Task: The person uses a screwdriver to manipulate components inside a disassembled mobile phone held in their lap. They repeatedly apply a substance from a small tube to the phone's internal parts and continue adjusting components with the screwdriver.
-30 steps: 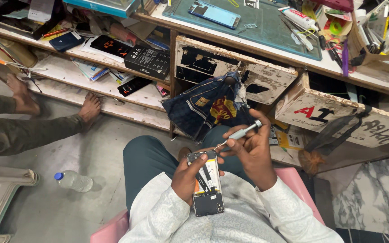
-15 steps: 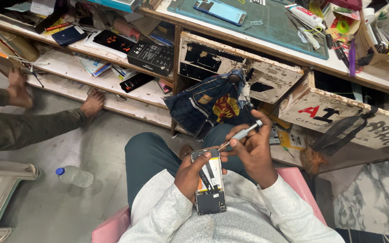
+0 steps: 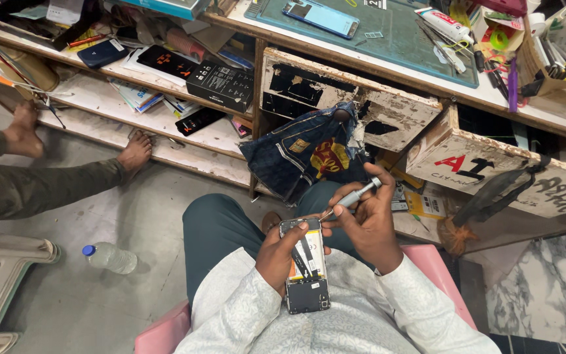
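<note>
Your left hand (image 3: 282, 252) is wrapped around an opened phone (image 3: 306, 269), held over your lap with its back off. Your right hand (image 3: 366, 221) pinches a small screwdriver (image 3: 352, 196), its tip at the phone's top edge, seemingly touching it. Farther off, a denim cloth (image 3: 309, 154) hangs below the counter (image 3: 388, 65), where a blue phone (image 3: 320, 18) lies.

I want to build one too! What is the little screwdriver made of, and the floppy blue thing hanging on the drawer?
The screwdriver in the right hand looks like metal: a smooth silvery-grey handle with a dull shine and a thin tip, though painted plastic is possible. The blue cloth hanging from the wooden drawer looks like denim: dark woven fabric, visible seams, soft folds.
</note>
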